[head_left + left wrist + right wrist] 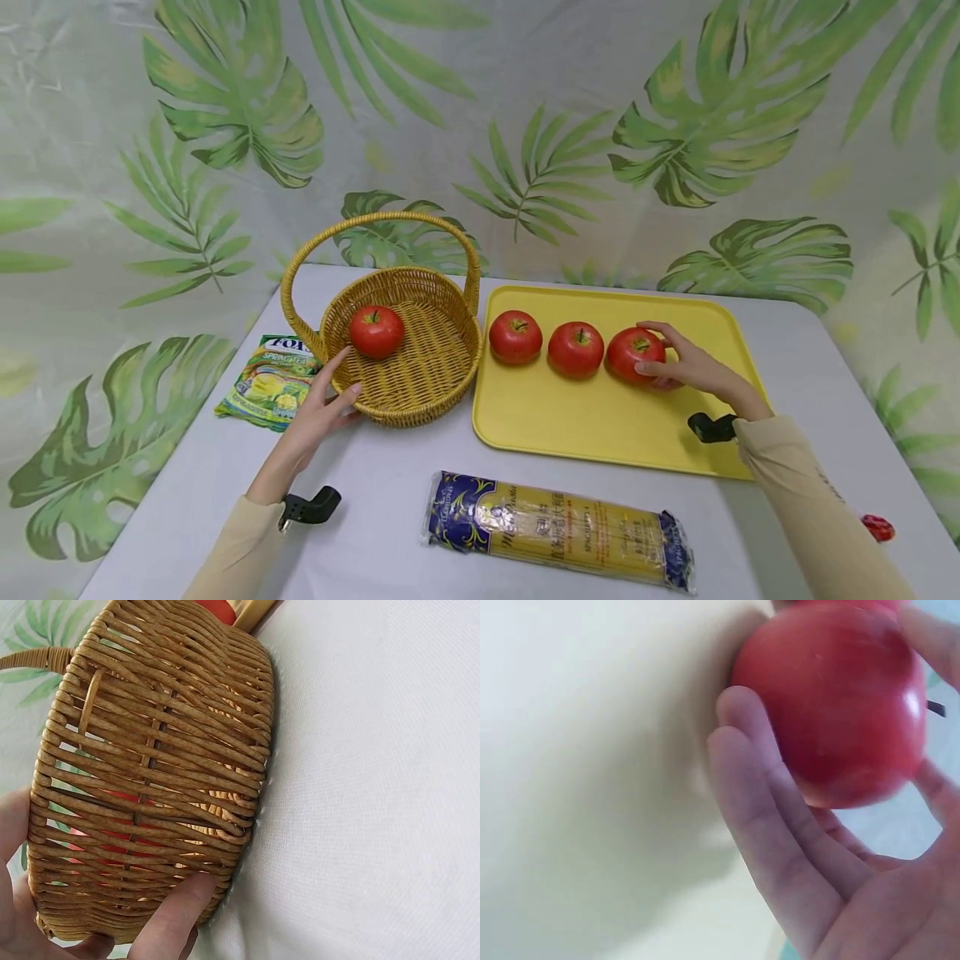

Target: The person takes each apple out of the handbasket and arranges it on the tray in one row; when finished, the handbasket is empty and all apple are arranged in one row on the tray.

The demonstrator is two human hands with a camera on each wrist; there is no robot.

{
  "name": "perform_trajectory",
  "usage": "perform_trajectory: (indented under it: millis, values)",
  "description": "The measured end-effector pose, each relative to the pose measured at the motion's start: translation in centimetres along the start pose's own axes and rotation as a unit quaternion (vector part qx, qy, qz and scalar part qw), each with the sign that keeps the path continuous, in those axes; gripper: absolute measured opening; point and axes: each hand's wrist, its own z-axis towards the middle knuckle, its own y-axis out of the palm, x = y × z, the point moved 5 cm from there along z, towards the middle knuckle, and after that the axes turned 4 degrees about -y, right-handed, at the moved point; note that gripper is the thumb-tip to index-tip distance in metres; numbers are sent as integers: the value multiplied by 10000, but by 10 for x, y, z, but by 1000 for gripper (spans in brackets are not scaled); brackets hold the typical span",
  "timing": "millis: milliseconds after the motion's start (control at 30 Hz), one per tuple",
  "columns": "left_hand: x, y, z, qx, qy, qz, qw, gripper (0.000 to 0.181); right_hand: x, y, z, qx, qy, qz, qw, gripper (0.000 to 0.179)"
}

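And there was the apple (pixel 625 358), rightmost of three in a row on the far half of the yellow tray (pixel 562 421), with the right hand (pixel 686 367) wrapped about it! The fingers were parted just the apple's width: one on the far side of the top, the thumb across the right side, others low along the skin. Whether the fruit's base sat flat on the tray, I couldn't tell. Just beside it on the left came the middle apple (pixel 575 350), then the left apple (pixel 515 337). Over to the left, the left hand (pixel 322 417) had hold of the woven basket (pixel 431 358) at its near-left side, thumb and forefinger spread along the rim and another finger pressed to the outer wall. The basket stood upright, its tall handle arched above, and inside, over on the left, lay a fourth apple (pixel 377 332). A green packet (pixel 273 383) lay on the left, just beyond that hand. Down at the near side stretched the spaghetti (pixel 558 533), slightly slanted, on the white table (pixel 375 517). Far right and near, a small red item (pixel 877 527) showed by the right sleeve (pixel 817 508), and across the far side hung a leaf-print cloth (pixel 420 125).
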Motion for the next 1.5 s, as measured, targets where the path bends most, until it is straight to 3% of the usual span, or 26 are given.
perform_trajectory:
  millis: [267, 467, 800, 1133, 1500]
  values:
    - [-1, -2, 0, 41, 23, 15, 10000, 67, -32, -10, 1, 309, -453, -226, 9982, 66]
    - [-2, -3, 1, 81, 0, 40, 10000, 67, -67, 6, 9, 271, -1074, 157, 9937, 55]
    - [-3, -2, 1, 71, -55, -35, 10000, 66, -131, 67, 45, -432, -1676, 455, 9839, 51]
    - [-3, 0, 2, 113, -37, 34, 9999, 64, -185, 129, 90, -1053, -2304, 534, 9659, 52]
    - [-2, -1, 3, 159, -16, 97, 9998, 64, -219, 177, 140, -1104, -1861, 1317, 9674, 55]
